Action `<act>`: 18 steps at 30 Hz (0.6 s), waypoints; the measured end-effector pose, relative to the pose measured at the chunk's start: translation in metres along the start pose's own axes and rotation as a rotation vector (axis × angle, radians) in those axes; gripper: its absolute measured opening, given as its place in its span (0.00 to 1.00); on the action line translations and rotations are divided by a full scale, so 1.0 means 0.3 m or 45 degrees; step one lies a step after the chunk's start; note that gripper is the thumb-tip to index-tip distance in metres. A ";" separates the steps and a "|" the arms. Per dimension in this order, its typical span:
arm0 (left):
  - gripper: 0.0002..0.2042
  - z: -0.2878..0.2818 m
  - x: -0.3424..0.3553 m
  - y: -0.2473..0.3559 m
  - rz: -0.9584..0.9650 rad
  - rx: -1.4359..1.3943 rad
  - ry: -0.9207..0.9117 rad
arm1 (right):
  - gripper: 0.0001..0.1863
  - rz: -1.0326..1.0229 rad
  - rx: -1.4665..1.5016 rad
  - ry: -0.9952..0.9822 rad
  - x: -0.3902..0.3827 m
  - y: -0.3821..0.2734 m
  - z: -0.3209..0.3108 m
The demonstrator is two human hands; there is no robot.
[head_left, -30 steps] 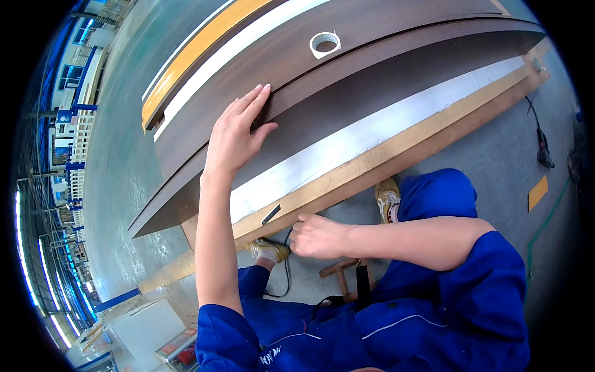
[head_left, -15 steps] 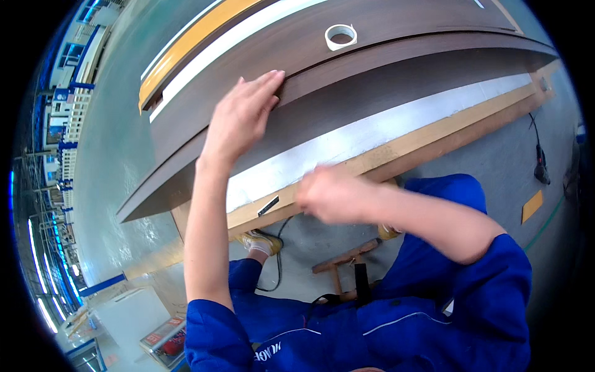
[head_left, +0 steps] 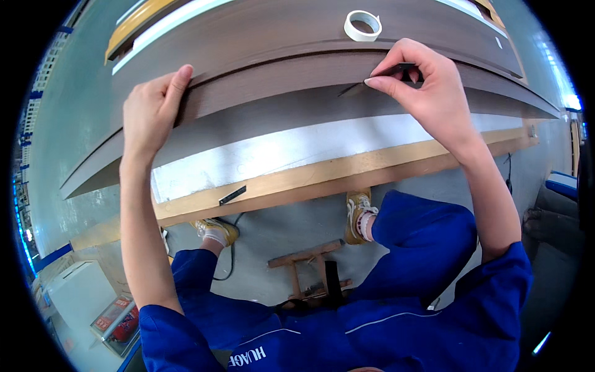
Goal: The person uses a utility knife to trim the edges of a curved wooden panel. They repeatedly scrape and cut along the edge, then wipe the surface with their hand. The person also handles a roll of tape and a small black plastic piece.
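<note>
A long dark brown wood-grain panel (head_left: 266,77) stretches across in front of me, its front edge lying over a paler workbench. At its left part my left hand (head_left: 150,115) is closed over the edge, thumb up, its fingertips partly hidden. Further right, my right hand (head_left: 427,87) pinches a small dark cutting knife (head_left: 406,69) between thumb and fingers. Its thin pointed tip reaches left over the panel's front edge; the rest is partly hidden by the hand. A roll of white tape (head_left: 363,26) lies on the panel behind.
Below the panel, a wooden rail (head_left: 297,180) edges a white surface (head_left: 260,152), and a small black strip (head_left: 233,195) lies on the rail. Beneath me stands a wooden stool (head_left: 307,260). A white box (head_left: 83,288) and a fire extinguisher (head_left: 124,322) are at lower left.
My right hand has moved up and right from near the rail to the panel edge, now showing the knife. My left hand has shifted left along the panel and curled. The view has shifted.
</note>
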State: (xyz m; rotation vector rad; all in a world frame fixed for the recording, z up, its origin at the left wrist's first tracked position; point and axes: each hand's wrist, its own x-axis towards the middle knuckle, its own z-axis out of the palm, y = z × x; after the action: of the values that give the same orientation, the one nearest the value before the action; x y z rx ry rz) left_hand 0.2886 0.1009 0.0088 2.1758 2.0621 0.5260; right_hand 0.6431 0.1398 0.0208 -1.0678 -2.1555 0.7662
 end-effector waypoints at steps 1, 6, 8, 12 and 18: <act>0.30 0.001 0.001 0.004 -0.027 0.013 -0.012 | 0.06 0.018 -0.012 -0.007 -0.002 0.002 0.001; 0.31 0.011 -0.003 0.002 -0.007 -0.017 0.033 | 0.05 0.028 0.024 0.003 -0.007 0.009 0.006; 0.32 0.011 -0.004 -0.004 -0.002 -0.017 0.033 | 0.05 0.043 -0.015 -0.026 -0.008 0.008 0.002; 0.32 0.006 -0.006 -0.010 -0.005 0.014 0.013 | 0.04 0.013 -0.056 -0.073 -0.010 0.001 0.004; 0.31 0.008 -0.005 -0.004 0.032 -0.003 0.048 | 0.04 -0.026 -0.054 -0.040 -0.009 -0.021 0.038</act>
State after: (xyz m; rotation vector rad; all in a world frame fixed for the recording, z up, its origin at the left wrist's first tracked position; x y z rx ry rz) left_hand 0.2883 0.0999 0.0059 2.2103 2.0541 0.5763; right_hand 0.6331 0.1319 0.0171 -1.0601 -2.2153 0.7354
